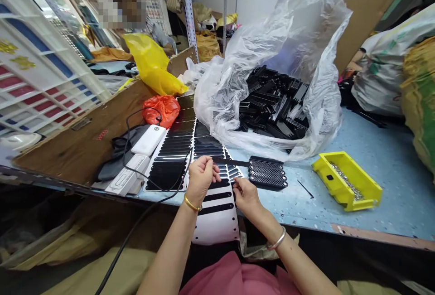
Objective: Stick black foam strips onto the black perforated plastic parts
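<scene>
My left hand (203, 176) pinches the end of a thin black strip (231, 162), which runs rightward to a row of black perforated pieces (268, 172) with shiny round studs at their ends. My right hand (247, 195) is closed at the fingertips beside the edge of a white sheet (217, 229) bearing black adhesive strips; what those fingers hold, if anything, is too small to make out. The sheet hangs over the table's front edge between my forearms. More sheets of black strips (170, 159) lie to the left of my left hand.
A clear plastic bag (224, 100) full of black pieces (272, 100) stands behind my hands. On the right is a yellow bin (365, 195) of small metal parts. A white power bank (148, 140), a cable and an orange bag (161, 110) lie left. Another person sits beyond.
</scene>
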`<state>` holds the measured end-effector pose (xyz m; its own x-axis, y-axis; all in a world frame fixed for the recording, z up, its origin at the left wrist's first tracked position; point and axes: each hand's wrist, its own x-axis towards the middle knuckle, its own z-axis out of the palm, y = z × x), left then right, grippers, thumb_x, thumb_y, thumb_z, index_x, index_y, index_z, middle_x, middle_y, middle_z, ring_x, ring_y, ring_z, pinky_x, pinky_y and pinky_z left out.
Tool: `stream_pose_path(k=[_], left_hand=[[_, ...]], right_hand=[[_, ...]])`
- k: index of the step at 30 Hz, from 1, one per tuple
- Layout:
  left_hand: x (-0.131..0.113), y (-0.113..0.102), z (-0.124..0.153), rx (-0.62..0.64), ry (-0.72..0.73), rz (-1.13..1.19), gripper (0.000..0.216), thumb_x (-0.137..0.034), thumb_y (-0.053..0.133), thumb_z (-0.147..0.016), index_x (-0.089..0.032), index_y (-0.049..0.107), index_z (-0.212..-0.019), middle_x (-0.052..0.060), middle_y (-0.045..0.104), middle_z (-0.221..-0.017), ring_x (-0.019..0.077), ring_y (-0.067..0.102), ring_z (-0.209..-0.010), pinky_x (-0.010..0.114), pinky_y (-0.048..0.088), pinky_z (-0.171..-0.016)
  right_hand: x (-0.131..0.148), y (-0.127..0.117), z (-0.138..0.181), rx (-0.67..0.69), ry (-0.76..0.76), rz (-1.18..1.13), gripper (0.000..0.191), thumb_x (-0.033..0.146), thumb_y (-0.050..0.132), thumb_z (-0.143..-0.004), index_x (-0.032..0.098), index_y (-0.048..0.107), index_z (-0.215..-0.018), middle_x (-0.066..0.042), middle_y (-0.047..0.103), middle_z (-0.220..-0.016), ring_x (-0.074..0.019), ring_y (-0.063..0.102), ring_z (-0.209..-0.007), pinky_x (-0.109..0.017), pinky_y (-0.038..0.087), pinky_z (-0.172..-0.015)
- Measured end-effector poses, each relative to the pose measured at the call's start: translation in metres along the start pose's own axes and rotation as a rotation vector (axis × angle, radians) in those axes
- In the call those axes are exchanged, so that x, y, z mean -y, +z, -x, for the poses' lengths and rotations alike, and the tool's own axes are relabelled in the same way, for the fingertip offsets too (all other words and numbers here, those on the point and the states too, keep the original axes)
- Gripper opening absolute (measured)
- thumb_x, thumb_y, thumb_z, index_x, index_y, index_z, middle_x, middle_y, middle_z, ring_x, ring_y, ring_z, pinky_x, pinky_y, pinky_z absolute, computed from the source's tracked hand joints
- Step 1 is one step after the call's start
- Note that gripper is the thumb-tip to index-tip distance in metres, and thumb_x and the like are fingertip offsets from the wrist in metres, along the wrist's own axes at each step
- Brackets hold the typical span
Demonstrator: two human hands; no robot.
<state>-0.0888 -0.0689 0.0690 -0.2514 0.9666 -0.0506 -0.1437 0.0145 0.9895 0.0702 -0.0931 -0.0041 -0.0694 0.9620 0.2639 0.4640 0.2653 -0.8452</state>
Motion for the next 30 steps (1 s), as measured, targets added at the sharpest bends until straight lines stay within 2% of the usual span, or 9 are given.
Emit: stream_pose_path(k=[3, 5, 8, 11, 15, 17, 19, 23, 30], left_hand=[[0.005, 0.008, 0.003, 0.042, -0.019, 0.011, 0.024, -0.038, 0.064, -0.079, -0.017, 0.054, -0.078, -0.002, 0.060, -0.054, 0.0115, 0.057, -0.037, 0.018, 0.037, -0.034], [0.005, 0.013, 0.008, 0.086, 0.007, 0.006, 0.022, -0.038, 0.062, -0.082, -0.017, 0.056, -0.080, -0.002, 0.062, -0.057, 0.0114, 0.059, -0.039, 0.018, 0.039, -0.036], [0.003, 0.025, 0.019, 0.192, 0.085, -0.056, 0.020, -0.035, 0.058, -0.088, -0.017, 0.058, -0.081, 0.000, 0.064, -0.062, 0.0112, 0.062, -0.044, 0.019, 0.043, -0.040], [0.006, 0.040, 0.029, 0.295, 0.224, -0.199, 0.018, -0.030, 0.053, -0.093, -0.017, 0.062, -0.083, 0.000, 0.065, -0.065, 0.0101, 0.063, -0.049, 0.020, 0.048, -0.047], [0.013, 0.053, 0.034, 0.359, 0.334, -0.325, 0.018, -0.028, 0.055, -0.092, -0.018, 0.069, -0.094, 0.002, 0.069, -0.073, 0.0105, 0.065, -0.057, 0.022, 0.052, -0.056], [0.016, 0.056, 0.031, 0.372, 0.213, -0.284, 0.026, -0.032, 0.055, -0.092, -0.016, 0.069, -0.105, 0.004, 0.071, -0.077, 0.0118, 0.066, -0.055, 0.023, 0.051, -0.053], [0.017, 0.057, 0.025, 0.374, 0.010, -0.200, 0.034, -0.038, 0.054, -0.091, -0.014, 0.068, -0.111, 0.005, 0.071, -0.076, 0.0127, 0.065, -0.050, 0.022, 0.046, -0.045], [0.015, 0.061, 0.011, 0.377, -0.247, -0.105, 0.032, -0.042, 0.065, -0.082, -0.012, 0.067, -0.091, 0.003, 0.066, -0.063, 0.0104, 0.058, -0.040, 0.018, 0.032, -0.036], [0.014, 0.082, -0.012, 0.493, -0.367, -0.105, 0.035, -0.046, 0.071, -0.076, -0.012, 0.062, -0.073, 0.005, 0.065, -0.060, 0.0100, 0.059, -0.040, 0.016, 0.027, -0.034]], right_hand=[[0.010, -0.031, 0.007, 0.018, 0.154, -0.199, 0.016, 0.028, 0.060, -0.080, 0.018, 0.071, -0.084, -0.009, 0.071, -0.076, -0.0209, 0.068, -0.062, -0.032, 0.054, -0.057], [0.015, -0.061, 0.009, 0.009, 0.346, -0.407, 0.030, 0.043, 0.064, -0.083, 0.016, 0.071, -0.094, -0.009, 0.072, -0.075, -0.0194, 0.067, -0.055, -0.028, 0.050, -0.046], [0.020, -0.104, 0.006, -0.052, 0.568, -0.692, 0.053, 0.063, 0.066, -0.079, 0.014, 0.070, -0.096, -0.007, 0.069, -0.063, -0.0168, 0.062, -0.044, -0.024, 0.042, -0.038], [0.019, -0.129, 0.000, 0.027, 0.675, -0.800, 0.056, 0.065, 0.071, -0.074, 0.012, 0.071, -0.090, -0.007, 0.067, -0.057, -0.0150, 0.058, -0.038, -0.022, 0.037, -0.035], [0.012, -0.141, -0.005, 0.000, 0.623, -0.755, 0.039, 0.043, 0.089, -0.060, 0.013, 0.071, -0.078, 0.000, 0.063, -0.055, -0.0102, 0.055, -0.041, -0.021, 0.042, -0.040], [0.007, -0.149, -0.008, -0.077, 0.565, -0.705, 0.037, 0.040, 0.091, -0.058, 0.014, 0.072, -0.077, 0.002, 0.061, -0.055, -0.0092, 0.055, -0.042, -0.021, 0.044, -0.042], [0.001, -0.158, -0.012, -0.155, 0.494, -0.617, 0.036, 0.040, 0.090, -0.059, 0.015, 0.072, -0.078, 0.001, 0.062, -0.057, -0.0095, 0.056, -0.043, -0.022, 0.045, -0.043], [-0.010, -0.175, -0.021, -0.225, 0.397, -0.426, 0.036, 0.043, 0.089, -0.062, 0.016, 0.073, -0.080, -0.001, 0.066, -0.063, -0.0115, 0.058, -0.045, -0.024, 0.047, -0.042], [-0.019, -0.172, -0.037, -0.149, 0.354, -0.381, 0.031, 0.042, 0.084, -0.069, 0.017, 0.072, -0.082, 0.000, 0.064, -0.057, -0.0129, 0.060, -0.045, -0.025, 0.050, -0.044]])
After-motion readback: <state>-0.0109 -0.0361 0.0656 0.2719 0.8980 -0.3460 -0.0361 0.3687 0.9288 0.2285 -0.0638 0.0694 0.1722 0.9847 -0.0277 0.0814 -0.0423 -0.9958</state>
